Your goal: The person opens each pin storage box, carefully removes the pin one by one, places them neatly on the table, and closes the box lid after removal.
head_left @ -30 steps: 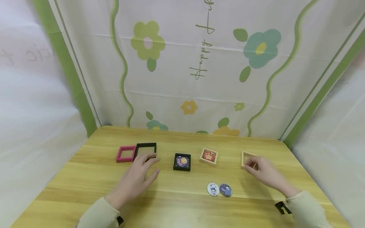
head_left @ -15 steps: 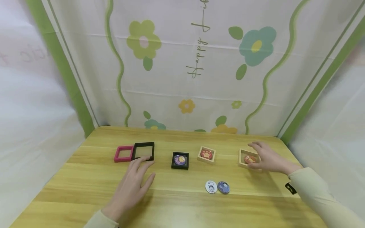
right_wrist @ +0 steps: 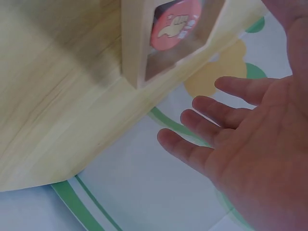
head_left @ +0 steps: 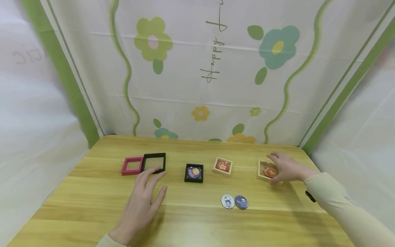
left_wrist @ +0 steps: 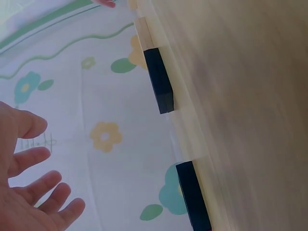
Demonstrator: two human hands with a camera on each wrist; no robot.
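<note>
The right grip (head_left: 288,168) is spread, pinching nothing, just beside the wooden frame (head_left: 263,177) near the counter's (head_left: 191,224) far right corner; the red badge (head_left: 269,172) lies inside it. Settling it flat probably calls for a light, centred fingertip press. The left grip (head_left: 140,199), also spread, hovers near the larger black frame (head_left: 154,155), toward the far left corner.

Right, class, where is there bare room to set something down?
A broad patch of table lies bare between the left hand and the white badge, nearside of the small black frame. A smaller gap separates the left wooden frame from the right wooden frame. Crowded: by the pink frame and large black frame, and around the right hand.
</note>
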